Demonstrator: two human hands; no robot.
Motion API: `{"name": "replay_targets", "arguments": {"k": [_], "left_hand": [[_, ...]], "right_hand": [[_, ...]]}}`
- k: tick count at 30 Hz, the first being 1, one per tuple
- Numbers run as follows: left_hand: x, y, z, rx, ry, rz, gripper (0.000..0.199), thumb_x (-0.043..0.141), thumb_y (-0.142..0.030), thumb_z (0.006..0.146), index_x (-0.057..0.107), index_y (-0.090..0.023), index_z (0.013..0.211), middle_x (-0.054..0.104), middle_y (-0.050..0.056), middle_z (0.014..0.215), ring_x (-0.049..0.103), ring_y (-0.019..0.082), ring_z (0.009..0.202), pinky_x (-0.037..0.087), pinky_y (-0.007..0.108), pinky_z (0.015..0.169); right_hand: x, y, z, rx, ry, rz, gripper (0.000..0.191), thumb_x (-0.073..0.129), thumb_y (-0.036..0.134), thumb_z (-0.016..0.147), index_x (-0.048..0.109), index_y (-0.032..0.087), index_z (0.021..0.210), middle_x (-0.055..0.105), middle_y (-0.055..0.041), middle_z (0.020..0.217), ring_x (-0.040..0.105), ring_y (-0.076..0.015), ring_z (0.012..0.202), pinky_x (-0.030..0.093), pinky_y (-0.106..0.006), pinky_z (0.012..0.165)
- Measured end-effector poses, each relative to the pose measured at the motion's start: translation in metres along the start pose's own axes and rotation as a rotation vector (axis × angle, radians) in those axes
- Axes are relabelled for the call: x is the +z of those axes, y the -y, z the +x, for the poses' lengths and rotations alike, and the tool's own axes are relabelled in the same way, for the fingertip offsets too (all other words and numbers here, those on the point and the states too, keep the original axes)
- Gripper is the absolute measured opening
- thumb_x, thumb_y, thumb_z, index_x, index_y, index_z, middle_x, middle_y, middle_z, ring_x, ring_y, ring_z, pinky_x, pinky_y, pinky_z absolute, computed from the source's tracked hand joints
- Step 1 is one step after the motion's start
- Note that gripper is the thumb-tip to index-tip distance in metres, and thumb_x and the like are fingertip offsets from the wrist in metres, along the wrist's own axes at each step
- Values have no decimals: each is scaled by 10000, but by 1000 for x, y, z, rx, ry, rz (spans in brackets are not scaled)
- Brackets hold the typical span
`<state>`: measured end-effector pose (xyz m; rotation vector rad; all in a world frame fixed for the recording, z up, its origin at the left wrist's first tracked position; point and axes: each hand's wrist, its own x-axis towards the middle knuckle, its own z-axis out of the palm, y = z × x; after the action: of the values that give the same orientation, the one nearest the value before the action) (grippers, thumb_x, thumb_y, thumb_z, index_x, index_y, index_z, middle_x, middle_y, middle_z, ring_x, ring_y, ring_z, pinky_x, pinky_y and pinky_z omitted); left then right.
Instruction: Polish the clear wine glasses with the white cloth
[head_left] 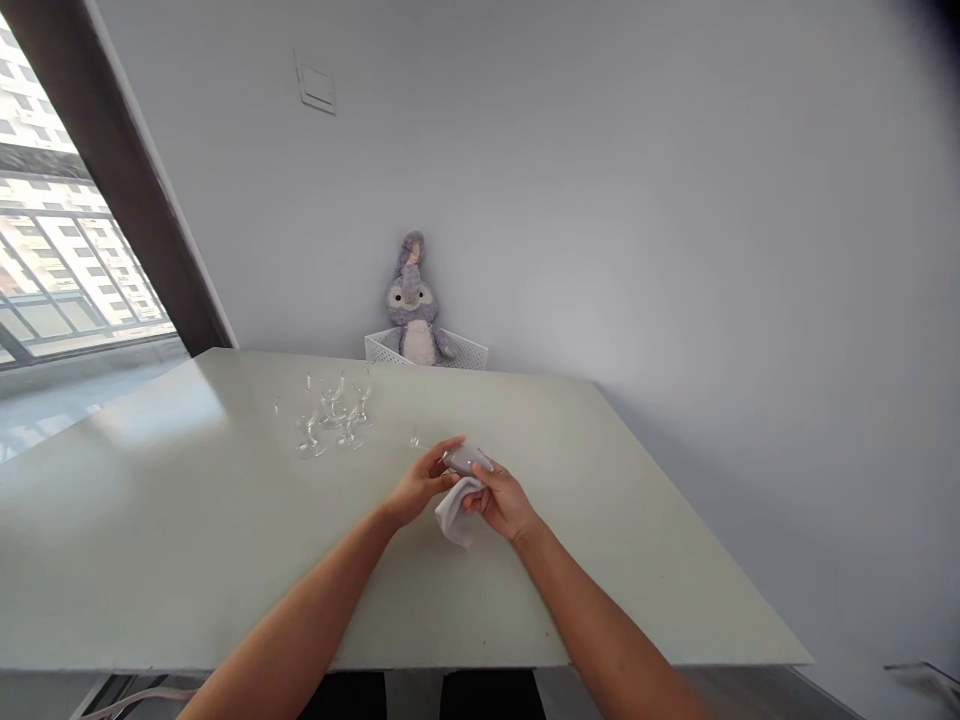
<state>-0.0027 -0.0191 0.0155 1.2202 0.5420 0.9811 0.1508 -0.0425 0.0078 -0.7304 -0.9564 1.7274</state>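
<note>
Work surface: pale table, smooth, with soft daylight reflections toward the left and a few dark specks near the front edge. Behind: plain grey wall, fitted with a switch plate at upper left. At far left: dark window frame, bordering a bright view of a railing and a pale building. Along the far table edge: white perforated basket, containing a grey plush toy, seated upright.

Held above the table, near the middle: stemmed glass, tipped onto its side, bowl to the right, foot to the left. Left hand: pinching the glass between thumb and fingers. Right hand: closed around a white cloth, thumb against the bowl, loose end of cloth hanging below. To the left, apart from both hands: cluster of standing glasses, upright.

Hidden: part of the stem, behind the left fingers; cloth beneath the right fingers; lower part of the basket. Hard to make out: outlines and exact count of the transparent, overlapping glasses; extent of cloth inside the bowl, not possible to tell. Cut off: both forearms, at the lower border; cable, at lower left. Blurred: object at lower right, not identifiable.
</note>
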Motion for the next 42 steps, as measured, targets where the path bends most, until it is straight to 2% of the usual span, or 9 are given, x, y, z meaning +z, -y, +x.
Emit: {"name": "replay_targets", "arguments": {"k": [4,7,11,19,25,27,33,39,42], "left_hand": [[-1,-1,2,70,-64,6,586,686,-251,660,479,-226,1208,601,60,970,550,189,879,428,284,779],[-8,3,5,37,-149,130,491,666,-322,670,534,-194,1125,598,22,763,554,154,678,457,268,649],[-13,11,6,12,-197,306,378,488,-454,784,601,-156,988,552,5,626,493,125,559,412,231,522],[-1,-3,0,90,-72,142,457,602,-328,734,534,-207,1169,611,57,974,544,176,808,421,256,727],[-15,3,5,10,-233,321,390,466,-453,795,624,-162,1002,586,11,627,519,137,536,415,247,522],[-12,6,4,34,-233,323,386,460,-451,799,620,-168,1007,590,13,653,518,132,555,413,236,525],[-1,4,1,45,10,143,590,628,-294,710,414,-220,1255,601,50,870,550,143,701,421,224,608],[-12,4,5,18,-152,375,375,459,-440,805,605,-161,1008,558,6,624,475,123,559,372,224,524],[-8,7,5,50,-176,355,382,468,-437,801,605,-180,1049,593,17,717,498,142,642,389,238,597]], "right_hand": [[1,7,-4,-8,71,22,354,565,430,764,551,144,972,640,-30,677,596,-125,518,493,-244,497],[9,4,-9,-34,117,-239,402,640,366,711,541,173,1049,653,-22,751,629,-158,639,505,-282,574],[15,-7,-8,-85,-5,-540,256,638,351,705,611,182,895,642,4,634,598,-132,548,478,-244,518],[2,5,-4,-8,3,52,345,596,417,744,577,124,924,637,-26,642,608,-124,503,454,-192,416],[16,-2,-8,-51,48,-319,319,653,341,703,583,151,950,651,-15,707,641,-160,573,456,-204,425],[14,-2,-6,-44,23,-272,307,646,349,708,582,146,930,649,-15,703,632,-150,541,453,-204,414],[0,7,-3,1,-14,41,311,615,385,738,576,119,894,639,-30,637,612,-123,506,426,-169,383],[18,-1,-9,-54,-14,-411,279,663,331,688,597,158,897,641,12,632,623,-140,537,457,-202,435],[16,-2,-6,-41,-57,-311,279,635,359,712,590,162,904,644,8,660,624,-141,524,458,-207,417]]}}
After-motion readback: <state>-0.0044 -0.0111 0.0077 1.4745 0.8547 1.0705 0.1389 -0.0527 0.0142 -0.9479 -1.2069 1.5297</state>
